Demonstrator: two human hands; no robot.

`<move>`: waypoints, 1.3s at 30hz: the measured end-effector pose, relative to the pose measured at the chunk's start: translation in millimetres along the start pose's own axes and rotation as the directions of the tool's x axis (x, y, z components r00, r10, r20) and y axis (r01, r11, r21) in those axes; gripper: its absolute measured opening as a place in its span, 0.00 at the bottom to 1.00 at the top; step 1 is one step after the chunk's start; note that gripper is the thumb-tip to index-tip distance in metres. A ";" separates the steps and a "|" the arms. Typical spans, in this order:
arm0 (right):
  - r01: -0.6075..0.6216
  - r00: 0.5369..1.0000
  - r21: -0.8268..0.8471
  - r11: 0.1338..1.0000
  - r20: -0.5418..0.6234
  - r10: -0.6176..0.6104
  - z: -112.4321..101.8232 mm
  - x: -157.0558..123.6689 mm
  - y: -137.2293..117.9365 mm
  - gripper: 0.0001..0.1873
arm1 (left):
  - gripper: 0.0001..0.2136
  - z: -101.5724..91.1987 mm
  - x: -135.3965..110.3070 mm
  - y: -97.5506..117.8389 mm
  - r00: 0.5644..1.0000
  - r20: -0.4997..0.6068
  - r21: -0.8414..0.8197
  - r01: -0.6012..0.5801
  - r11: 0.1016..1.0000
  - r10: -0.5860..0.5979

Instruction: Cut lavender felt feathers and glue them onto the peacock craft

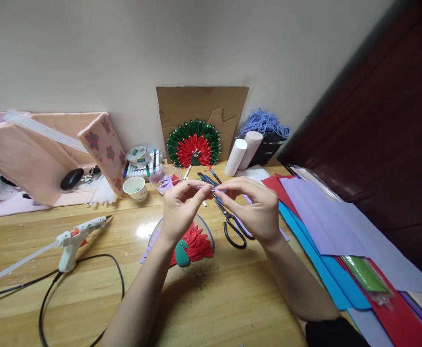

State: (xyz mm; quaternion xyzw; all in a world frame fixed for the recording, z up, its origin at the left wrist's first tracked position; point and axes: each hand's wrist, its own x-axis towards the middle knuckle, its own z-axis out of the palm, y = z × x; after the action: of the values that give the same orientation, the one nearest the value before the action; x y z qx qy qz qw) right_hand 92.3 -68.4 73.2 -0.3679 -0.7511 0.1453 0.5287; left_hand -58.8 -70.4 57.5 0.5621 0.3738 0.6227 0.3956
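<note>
Both my hands meet over the table's middle, pinching a small purple strip (213, 189) between thumbs and fingertips. My left hand (183, 205) grips its left end, my right hand (256, 207) its right end. Below and partly behind my left forearm lies a round peacock craft piece (196, 241) with red petal-like feathers, a green body and some purple strips on its left edge. Black-handled scissors (236, 233) rest on the table just under my right hand, their blades partly hidden by it.
A white glue gun (75, 241) with a looping cord stands left. Behind are a paper cup (135, 188), a clear bowl of purple scraps (165, 177), markers (138, 169) and a finished-looking peacock (194, 147) against cardboard (203, 101). Coloured sheets (319, 217) cover the right side.
</note>
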 end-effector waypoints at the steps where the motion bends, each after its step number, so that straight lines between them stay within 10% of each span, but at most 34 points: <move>1: -0.002 1.000 0.005 1.000 -0.004 0.002 0.1 -0.1 0.2 0.03 | 0.07 0.0 0.0 -0.1 1.000 0.002 0.000 0.001 1.000 -0.001; 21: -0.017 1.000 0.090 0.996 0.015 0.015 1.0 0.3 3.1 0.03 | 0.10 0.2 3.3 7.8 0.974 0.035 -0.091 0.225 0.970 -0.223; 39: 0.250 0.963 -0.043 0.967 0.114 -0.244 4.4 -0.1 8.9 0.06 | 0.07 -8.5 4.5 11.3 0.951 0.037 -0.035 0.308 0.951 -0.306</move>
State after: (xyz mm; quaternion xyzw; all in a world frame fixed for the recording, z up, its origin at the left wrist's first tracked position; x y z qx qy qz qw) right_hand 91.9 -61.6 66.0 -0.2779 -0.8225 0.0762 0.4904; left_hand -68.4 -71.2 68.9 0.4986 0.4379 0.5523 0.5046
